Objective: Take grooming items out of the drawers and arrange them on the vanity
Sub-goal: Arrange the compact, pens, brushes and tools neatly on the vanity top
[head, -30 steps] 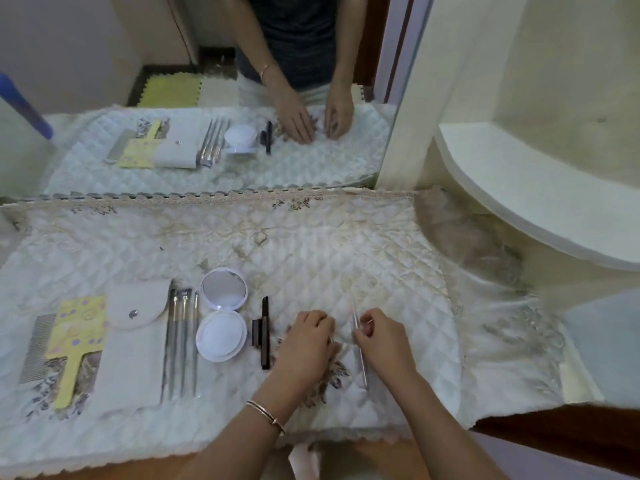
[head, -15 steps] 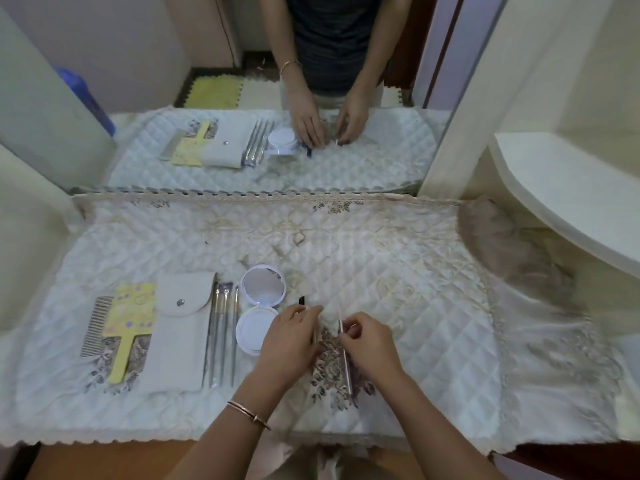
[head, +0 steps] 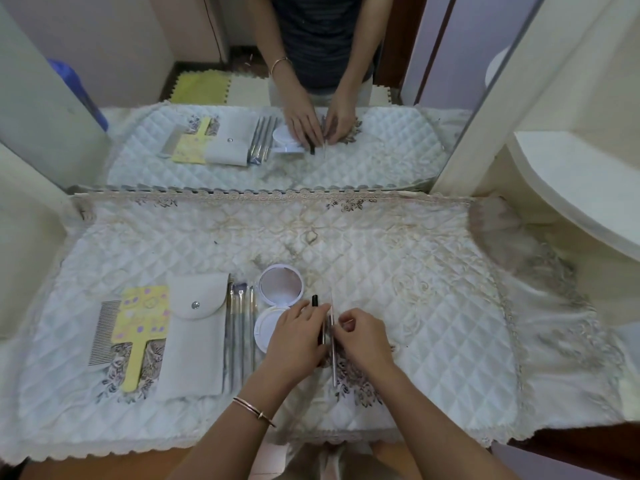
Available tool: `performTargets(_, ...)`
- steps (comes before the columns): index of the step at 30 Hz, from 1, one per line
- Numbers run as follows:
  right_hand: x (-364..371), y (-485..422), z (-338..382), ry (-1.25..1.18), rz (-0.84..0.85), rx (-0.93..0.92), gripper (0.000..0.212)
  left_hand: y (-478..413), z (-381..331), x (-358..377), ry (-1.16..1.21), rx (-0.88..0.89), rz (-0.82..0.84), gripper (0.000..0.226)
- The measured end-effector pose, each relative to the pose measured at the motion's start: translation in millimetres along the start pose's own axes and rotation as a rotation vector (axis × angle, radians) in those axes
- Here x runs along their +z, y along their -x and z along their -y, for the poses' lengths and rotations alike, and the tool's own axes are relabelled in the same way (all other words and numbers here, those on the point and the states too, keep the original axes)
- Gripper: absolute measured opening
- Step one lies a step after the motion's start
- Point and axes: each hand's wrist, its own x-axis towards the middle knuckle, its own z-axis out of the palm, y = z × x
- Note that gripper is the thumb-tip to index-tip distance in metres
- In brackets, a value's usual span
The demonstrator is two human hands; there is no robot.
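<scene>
1. The right hand [head: 363,339] is pinching the thin metal tool [head: 333,362] near its 12 o'clock end, with thumb and fingers curled together on it.
2. The tool is lying on the quilted cloth [head: 415,271], running from 12 to 6 o'clock.
3. The left hand [head: 294,341] is covering the black stick [head: 315,301], just at 9 o'clock of the tool. Whether its fingers are gripping the stick cannot be told.
4. The open compact [head: 278,296] is lying at 10 o'clock of the left hand.
5. Toward 9 o'clock, the brushes [head: 240,334], white pouch [head: 195,337], yellow hand mirror [head: 142,323] and comb [head: 104,332] are lying side by side.
</scene>
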Motion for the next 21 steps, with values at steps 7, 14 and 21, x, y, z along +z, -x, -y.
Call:
performTargets(7,4,5,4,0.025,0.013,0.03,0.02,0,4,0,0.023,0.03,-0.01,0.066)
performTargets(14,3,10,3,0.025,0.025,-0.01,0.019,7,6,5,0.013,0.094,-0.061,0.059)
performTargets(21,-4,18,-9,0.017,0.0,-0.057,0.017,15,5,9,-0.029,0.064,-0.035,0.057)
